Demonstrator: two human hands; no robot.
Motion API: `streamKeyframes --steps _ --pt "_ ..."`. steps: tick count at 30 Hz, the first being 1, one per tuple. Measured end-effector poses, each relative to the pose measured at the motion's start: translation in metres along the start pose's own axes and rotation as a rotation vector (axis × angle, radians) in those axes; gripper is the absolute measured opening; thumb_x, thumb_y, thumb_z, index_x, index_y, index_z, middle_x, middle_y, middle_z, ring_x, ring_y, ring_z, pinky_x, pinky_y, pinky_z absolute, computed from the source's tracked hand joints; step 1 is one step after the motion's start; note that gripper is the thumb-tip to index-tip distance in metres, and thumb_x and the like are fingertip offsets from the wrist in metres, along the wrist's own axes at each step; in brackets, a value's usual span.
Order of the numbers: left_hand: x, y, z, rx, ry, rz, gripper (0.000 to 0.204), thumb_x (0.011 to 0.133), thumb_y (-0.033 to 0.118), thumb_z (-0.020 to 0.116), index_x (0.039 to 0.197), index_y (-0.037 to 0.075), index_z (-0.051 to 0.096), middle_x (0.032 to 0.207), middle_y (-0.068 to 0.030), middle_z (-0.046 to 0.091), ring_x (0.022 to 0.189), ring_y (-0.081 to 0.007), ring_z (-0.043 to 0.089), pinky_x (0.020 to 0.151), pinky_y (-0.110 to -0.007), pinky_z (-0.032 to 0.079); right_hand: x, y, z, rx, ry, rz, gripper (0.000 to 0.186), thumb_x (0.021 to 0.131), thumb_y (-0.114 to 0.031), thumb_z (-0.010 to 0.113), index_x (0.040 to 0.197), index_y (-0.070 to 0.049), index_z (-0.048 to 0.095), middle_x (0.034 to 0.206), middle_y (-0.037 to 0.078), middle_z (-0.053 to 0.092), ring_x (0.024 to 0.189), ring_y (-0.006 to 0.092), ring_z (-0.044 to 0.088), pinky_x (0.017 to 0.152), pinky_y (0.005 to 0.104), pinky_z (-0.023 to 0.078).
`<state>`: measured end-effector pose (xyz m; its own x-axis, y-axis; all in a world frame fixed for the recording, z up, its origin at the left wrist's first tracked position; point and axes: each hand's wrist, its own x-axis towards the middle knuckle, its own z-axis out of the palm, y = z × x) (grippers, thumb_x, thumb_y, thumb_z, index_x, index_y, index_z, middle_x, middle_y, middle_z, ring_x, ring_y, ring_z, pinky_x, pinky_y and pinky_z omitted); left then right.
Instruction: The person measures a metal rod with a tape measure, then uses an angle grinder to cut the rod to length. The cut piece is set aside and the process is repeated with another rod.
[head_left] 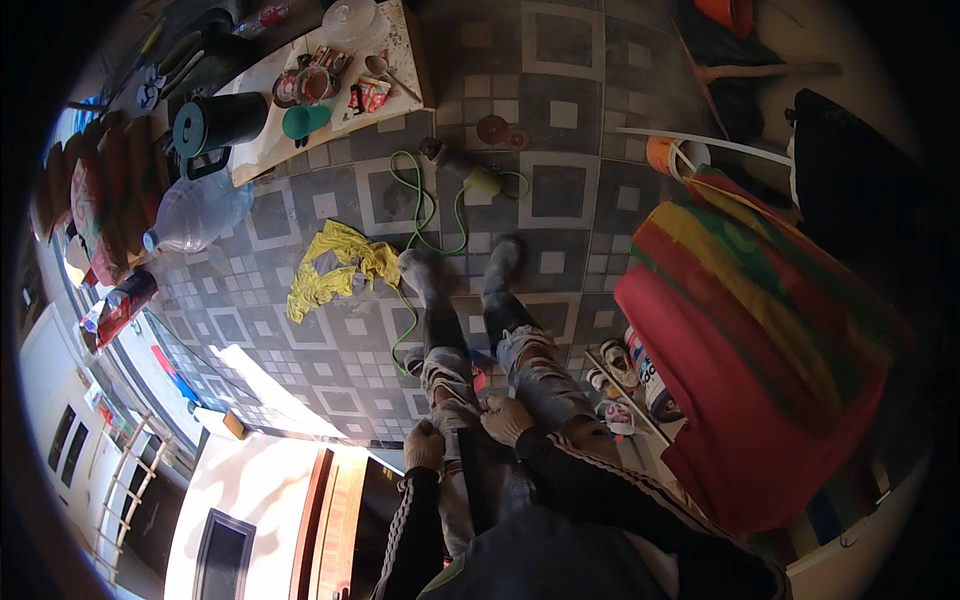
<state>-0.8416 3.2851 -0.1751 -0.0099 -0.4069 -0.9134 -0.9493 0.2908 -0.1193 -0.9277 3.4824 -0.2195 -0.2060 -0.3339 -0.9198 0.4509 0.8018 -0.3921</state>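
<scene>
My left hand (pixel 425 446) and my right hand (pixel 507 419), both in tan gloves, rest on my legs with fingers curled closed. The right one touches the torn grey trousers (pixel 535 365) near a knee; what either hand holds I cannot make out. My socked feet (pixel 503 265) stand on patterned grey tiles. Just ahead lie a crumpled yellow garment (pixel 330 270) and a green cable (pixel 430 235) joined to a dusty green power tool (pixel 480 178), with two round discs (pixel 492 130) beside it.
A table (pixel 420 60) bearing cups, a black pitcher (pixel 220 125) and a spoon is top left, beside a water jug (pixel 195 220). At right hang striped cloth (pixel 750 360) near an orange bucket (pixel 660 152) and shoes (pixel 620 365). A ladder (pixel 130 485) and doorway are lower left.
</scene>
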Motion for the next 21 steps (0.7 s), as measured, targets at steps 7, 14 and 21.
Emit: streamKeyframes --steps 7,14,21 --pt "-0.057 -0.008 -0.025 -0.356 -0.260 0.079 0.013 0.093 0.014 0.065 0.100 0.005 0.072 0.084 -0.0101 0.071 0.084 -0.0085 0.064 0.076 -0.030 0.050 -0.006 -0.011 -0.022 -0.135 -0.106 0.037 0.032 0.086 -0.021 0.062 0.112 -0.003 0.067 0.105 0.021 0.072 0.094 0.0407 0.069 0.085 0.0457 0.055" --pt "-0.037 -0.009 -0.034 -0.282 -0.187 0.289 0.016 0.086 0.017 0.069 0.093 0.004 0.067 0.081 -0.0153 0.067 0.076 -0.0265 0.065 0.073 -0.037 0.050 -0.066 -0.037 -0.046 -0.184 -0.190 -0.197 0.028 0.082 -0.015 0.066 0.107 -0.002 0.066 0.101 0.021 0.071 0.097 0.0396 0.069 0.087 0.0447 0.056" --pt "-0.069 -0.032 -0.064 -0.107 -0.344 0.345 0.017 0.081 0.020 0.073 0.094 0.009 0.069 0.090 -0.0135 0.071 0.093 -0.0371 0.068 0.083 -0.048 0.051 -0.047 -0.043 -0.074 -0.228 0.259 -0.167 0.031 0.077 -0.005 0.066 0.108 -0.003 0.063 0.096 0.017 0.066 0.089 0.0382 0.067 0.078 0.0464 0.056"
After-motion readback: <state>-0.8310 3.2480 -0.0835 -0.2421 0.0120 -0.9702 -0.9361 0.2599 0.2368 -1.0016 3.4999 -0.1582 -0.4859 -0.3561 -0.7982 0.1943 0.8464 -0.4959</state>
